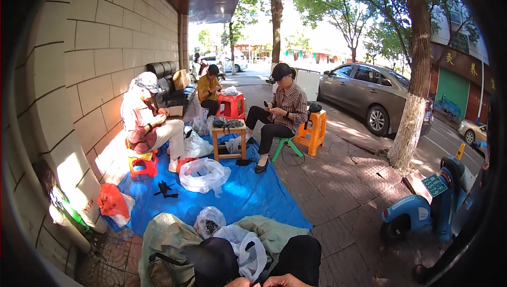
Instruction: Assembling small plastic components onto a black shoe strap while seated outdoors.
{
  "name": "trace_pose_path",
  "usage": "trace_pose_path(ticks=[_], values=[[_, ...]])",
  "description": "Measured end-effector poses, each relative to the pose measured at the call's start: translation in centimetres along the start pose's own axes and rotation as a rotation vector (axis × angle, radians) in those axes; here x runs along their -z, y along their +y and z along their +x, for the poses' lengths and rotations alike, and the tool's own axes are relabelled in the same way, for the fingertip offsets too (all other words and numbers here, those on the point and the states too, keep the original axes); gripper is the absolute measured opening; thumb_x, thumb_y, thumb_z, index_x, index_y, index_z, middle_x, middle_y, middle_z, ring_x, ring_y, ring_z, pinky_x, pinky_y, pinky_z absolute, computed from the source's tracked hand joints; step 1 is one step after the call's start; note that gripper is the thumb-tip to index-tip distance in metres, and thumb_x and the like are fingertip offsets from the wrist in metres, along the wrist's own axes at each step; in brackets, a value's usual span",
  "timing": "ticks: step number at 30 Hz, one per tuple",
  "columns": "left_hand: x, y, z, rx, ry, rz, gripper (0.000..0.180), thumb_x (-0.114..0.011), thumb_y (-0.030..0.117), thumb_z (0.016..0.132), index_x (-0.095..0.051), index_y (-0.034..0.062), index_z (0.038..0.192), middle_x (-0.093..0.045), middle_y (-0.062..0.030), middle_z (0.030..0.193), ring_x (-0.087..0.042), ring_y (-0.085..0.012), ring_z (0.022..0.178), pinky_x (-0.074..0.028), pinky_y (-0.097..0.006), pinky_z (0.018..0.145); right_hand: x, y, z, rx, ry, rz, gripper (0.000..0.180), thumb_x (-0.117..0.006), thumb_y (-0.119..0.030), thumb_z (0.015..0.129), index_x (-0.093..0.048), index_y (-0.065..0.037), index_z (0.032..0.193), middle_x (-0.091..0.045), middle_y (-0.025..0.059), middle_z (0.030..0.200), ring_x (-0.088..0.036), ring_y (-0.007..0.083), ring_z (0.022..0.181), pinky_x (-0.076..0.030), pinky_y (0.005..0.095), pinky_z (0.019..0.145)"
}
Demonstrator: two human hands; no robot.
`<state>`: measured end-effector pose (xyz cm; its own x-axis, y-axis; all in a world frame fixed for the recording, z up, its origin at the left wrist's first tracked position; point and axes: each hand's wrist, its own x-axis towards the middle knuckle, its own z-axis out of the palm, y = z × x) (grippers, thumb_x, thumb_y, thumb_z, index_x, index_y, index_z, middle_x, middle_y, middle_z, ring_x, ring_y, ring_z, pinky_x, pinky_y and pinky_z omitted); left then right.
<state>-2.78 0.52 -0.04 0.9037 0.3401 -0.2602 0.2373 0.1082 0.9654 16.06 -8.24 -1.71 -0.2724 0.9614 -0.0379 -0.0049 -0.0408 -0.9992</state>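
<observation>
At the bottom edge, my left hand [240, 283] and my right hand [285, 280] meet close together over my lap, mostly cut off by the frame. The fingers of both look pinched; whatever they hold is too small or hidden to name. Just beyond them, between my dark-clothed knees, lies a white plastic bag [250, 255] with something black at its mouth. Behind it sits a clear bag [209, 221] of small black pieces. Green-grey woven sacks [168, 237] spread around both bags.
A blue tarp [248, 192] covers the paving ahead, with black parts [166, 190] and a white bag [205, 176] on it. Several people sit working around a wooden stool [229, 130]. The brick wall [100, 39] runs left; a blue scooter [422, 208] and tree [412, 102] stand right.
</observation>
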Motion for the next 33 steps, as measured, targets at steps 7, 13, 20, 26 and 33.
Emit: trace_pose_path(ticks=[7, 13, 20, 26, 33], values=[[-0.4, 0.2, -0.5, 0.002, 0.056, 0.056, 0.030, -0.057, 0.020, 0.084, -0.059, 0.0062, 0.058, -0.053, 0.0000, 0.049, -0.045, -0.0075, 0.042, -0.032, -0.022, 0.042, -0.2, 0.6, 0.4, 0.093, 0.050, -0.194, 0.007, -0.062, -0.003, 0.083, -0.059, 0.002, 0.088, -0.062, 0.0064, 0.078, -0.057, 0.0110, 0.071, -0.046, 0.0264, 0.063], [0.4, -2.3, -0.6, -0.095, 0.351, -0.133, 0.025, -0.055, 0.014, 0.081, -0.058, 0.0033, 0.059, -0.055, -0.0018, 0.051, -0.048, -0.0079, 0.045, -0.035, -0.023, 0.044, -0.5, -4.3, 0.3, 0.526, 0.402, -0.785, 0.014, -0.065, -0.004, 0.078, -0.060, 0.002, 0.090, -0.062, 0.0158, 0.086, -0.062, 0.0329, 0.075, -0.050, 0.0365, 0.063], [0.7, -1.4, -1.3, 0.007, 0.446, -0.345, 0.020, -0.055, 0.014, 0.084, -0.058, 0.0032, 0.067, -0.055, -0.0011, 0.055, -0.047, -0.0065, 0.047, -0.035, -0.021, 0.045, -2.0, -2.1, -0.4, 0.451, 0.166, -0.907, 0.024, -0.064, -0.004, 0.078, -0.057, 0.000, 0.100, -0.060, 0.0150, 0.082, -0.061, 0.0311, 0.063, -0.048, 0.0365, 0.052], [-0.4, -1.7, -1.5, 0.017, 0.368, -0.353, 0.020, -0.056, 0.014, 0.082, -0.059, 0.0037, 0.066, -0.054, -0.0009, 0.054, -0.046, -0.0071, 0.046, -0.033, -0.021, 0.044, -2.0, 0.8, 0.9, 0.141, 0.091, -0.765, 0.023, -0.057, -0.011, 0.085, -0.054, 0.002, 0.104, -0.060, 0.0204, 0.082, -0.062, 0.0348, 0.068, -0.049, 0.0399, 0.056], [-0.5, -0.6, -2.0, 0.080, 0.316, -0.406, 0.020, -0.056, 0.015, 0.082, -0.059, 0.0050, 0.065, -0.051, 0.0013, 0.053, -0.044, -0.0059, 0.047, -0.031, -0.021, 0.044, -2.2, 0.0, 1.2, 0.193, 0.092, -0.692, 0.022, -0.056, -0.011, 0.085, -0.054, 0.001, 0.103, -0.061, 0.0191, 0.077, -0.062, 0.0350, 0.064, -0.048, 0.0392, 0.053]])
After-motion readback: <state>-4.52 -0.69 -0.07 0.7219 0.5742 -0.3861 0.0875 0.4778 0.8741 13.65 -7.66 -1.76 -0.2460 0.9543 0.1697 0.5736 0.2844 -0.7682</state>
